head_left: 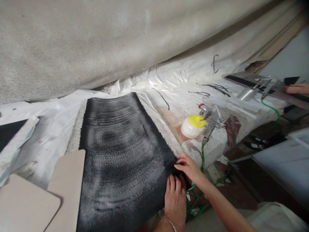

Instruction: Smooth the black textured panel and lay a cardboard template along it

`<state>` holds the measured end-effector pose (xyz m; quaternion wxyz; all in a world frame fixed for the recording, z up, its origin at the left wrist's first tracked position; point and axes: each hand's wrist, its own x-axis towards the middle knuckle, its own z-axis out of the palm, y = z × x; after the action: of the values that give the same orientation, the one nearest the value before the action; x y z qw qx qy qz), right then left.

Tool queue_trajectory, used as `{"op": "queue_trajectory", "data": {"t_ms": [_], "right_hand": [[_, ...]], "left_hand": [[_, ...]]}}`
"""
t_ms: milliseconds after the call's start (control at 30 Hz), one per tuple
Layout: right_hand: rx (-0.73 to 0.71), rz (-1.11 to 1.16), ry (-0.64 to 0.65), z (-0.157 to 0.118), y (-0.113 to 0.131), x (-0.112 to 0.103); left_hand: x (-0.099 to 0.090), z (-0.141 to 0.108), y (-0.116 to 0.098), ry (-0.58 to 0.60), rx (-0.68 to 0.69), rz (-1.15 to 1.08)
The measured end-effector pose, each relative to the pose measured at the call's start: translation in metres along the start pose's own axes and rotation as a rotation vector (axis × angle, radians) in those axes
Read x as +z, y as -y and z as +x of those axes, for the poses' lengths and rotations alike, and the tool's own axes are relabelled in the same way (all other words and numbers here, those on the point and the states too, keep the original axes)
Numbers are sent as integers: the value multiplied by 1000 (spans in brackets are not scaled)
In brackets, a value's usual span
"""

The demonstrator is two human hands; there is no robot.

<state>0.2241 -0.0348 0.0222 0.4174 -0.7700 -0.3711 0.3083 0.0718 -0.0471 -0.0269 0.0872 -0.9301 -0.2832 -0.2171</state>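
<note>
Pressing down at about five o'clock in the view, your left hand [175, 201] lies flat, fingers together, on the near right edge of the black ribbed sheet [120, 161], holding nothing, only weighting it. Your right hand [187, 165], just beyond it toward four o'clock, has thumb and fingertips closed in a narrow pinch on that same edge where it meets the white-covered bench [169, 83].

The sheet runs from twelve o'clock near the pale fabric roll [84, 42] down to six o'clock, dusted with a greyish-white film. Two beige panels [48, 193] overlap its left edge at eight o'clock.

What could go wrong, as I judge it: that film looks loose or tacky, so your flat palm may smear it or pick it up, leaving a mark. A pull from such a small pinch could wrinkle or skew the sheet, since only one corner is being controlled and the far end lies free. Dragging sideways might nudge the beige panels out of place.

Watch three o'clock too: a spray gun [212, 120] with a yellow-lidded cup [194, 125] sits close to your right hand, its green hose [202, 158] trailing under your forearm. Catching that hose with your elbow could tip the gun.

Another person's hand [298, 88] works at two o'clock, well apart.
</note>
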Motion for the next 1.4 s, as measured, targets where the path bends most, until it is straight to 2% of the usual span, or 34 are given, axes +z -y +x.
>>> {"op": "queue_trajectory", "data": {"t_ms": [167, 400, 533, 600, 700, 733, 800, 900, 1133, 1400], "right_hand": [[-111, -50, 4, 3, 4, 0], [-272, -277, -183, 10, 1, 5], [-334, -322, -295, 3, 10, 4], [-387, -309, -250, -5, 17, 3], [-456, -394, -54, -16, 23, 5], [-461, -449, -2, -19, 23, 6], [-455, -544, 25, -21, 20, 9], [-434, -555, -32, -18, 12, 13], [-414, -398, -167, -5, -3, 11], [-331, -526, -169, -9, 8, 15]], "left_hand": [[1, -1, 0, -11, -6, -6], [1, 0, 1, 13, 13, -24], [-1, 2, 2, 27, 2, -39], [-1, 2, 1, 33, -12, -56], [0, 3, 0, 26, -22, -92], [0, 3, 0, 23, -28, -102], [0, 4, -1, 19, -36, -119], [-1, 5, 0, 14, -52, -128], [-6, 3, 0, 13, -53, -121], [-8, -1, -4, -34, -104, -145]]}}
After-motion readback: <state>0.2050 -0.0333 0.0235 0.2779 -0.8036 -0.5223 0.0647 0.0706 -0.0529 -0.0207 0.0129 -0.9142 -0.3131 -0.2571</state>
